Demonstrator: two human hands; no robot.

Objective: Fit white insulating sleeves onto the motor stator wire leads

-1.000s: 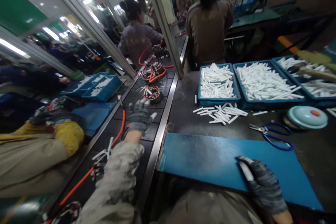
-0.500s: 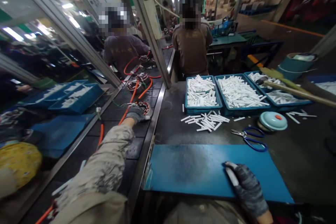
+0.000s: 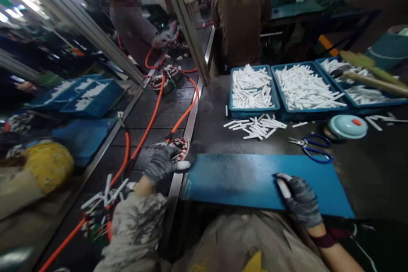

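Note:
My left hand (image 3: 162, 163), in a grey glove with a pale-covered thumb, grips a motor stator (image 3: 182, 148). The stator shows a ring of reddish windings and pale insulation, partly hidden by my fingers. It lies over the metal edge of the conveyor, beside the blue mat (image 3: 236, 178). An orange tube (image 3: 181, 122) runs close by it. My right hand (image 3: 301, 197), gloved with white-covered thumb and fingertip, rests on the mat's right part. Its fingers are curled together, and whatever they hold, if anything, is hidden.
Blue bins (image 3: 253, 112) of white tubes stand behind a loose tube pile (image 3: 259, 126). Blue-handled scissors (image 3: 314, 146) and a round light-blue container (image 3: 347, 127) lie right. More stators (image 3: 170, 72) sit up the conveyor (image 3: 172, 112). A co-worker's yellow sleeve (image 3: 49, 168) is left.
My left hand has drawn the stator toward me, from further up the conveyor to its edge by the mat. My right hand stays on the mat. The view has tilted downward.

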